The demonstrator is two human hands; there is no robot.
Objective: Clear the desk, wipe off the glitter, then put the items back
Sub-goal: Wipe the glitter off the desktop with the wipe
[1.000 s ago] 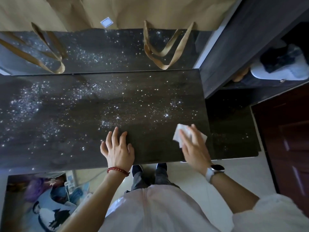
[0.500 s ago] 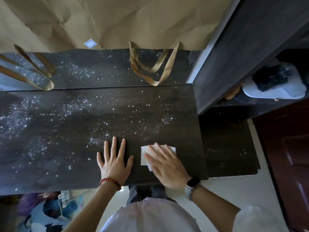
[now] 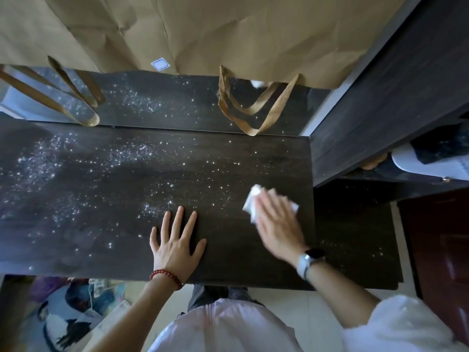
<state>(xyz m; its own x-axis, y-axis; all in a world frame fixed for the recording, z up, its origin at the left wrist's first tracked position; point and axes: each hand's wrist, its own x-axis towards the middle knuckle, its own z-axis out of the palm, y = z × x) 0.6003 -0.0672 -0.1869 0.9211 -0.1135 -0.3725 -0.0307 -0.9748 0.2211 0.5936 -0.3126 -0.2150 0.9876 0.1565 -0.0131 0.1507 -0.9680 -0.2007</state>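
The dark wooden desk (image 3: 228, 260) fills the middle of the view, and silver glitter (image 3: 127, 158) lies thick across its left and centre. My left hand (image 3: 175, 245) lies flat on the desk near the front edge, fingers spread, holding nothing. My right hand (image 3: 276, 224), blurred by motion, presses a crumpled white tissue (image 3: 251, 201) onto the desk near its right end. The strip of desk between my two hands shows almost no glitter.
Brown paper bags (image 3: 228, 34) with tan handles (image 3: 256, 110) stand against a mirror at the desk's back edge. A dark cabinet (image 3: 380, 97) rises at the right, with a lower dark shelf (image 3: 355, 237) beside the desk. Printed items (image 3: 63, 313) lie on the floor at lower left.
My right hand has swept the tissue from next to my left hand out to the right end of the desk. My left hand stays flat in place.
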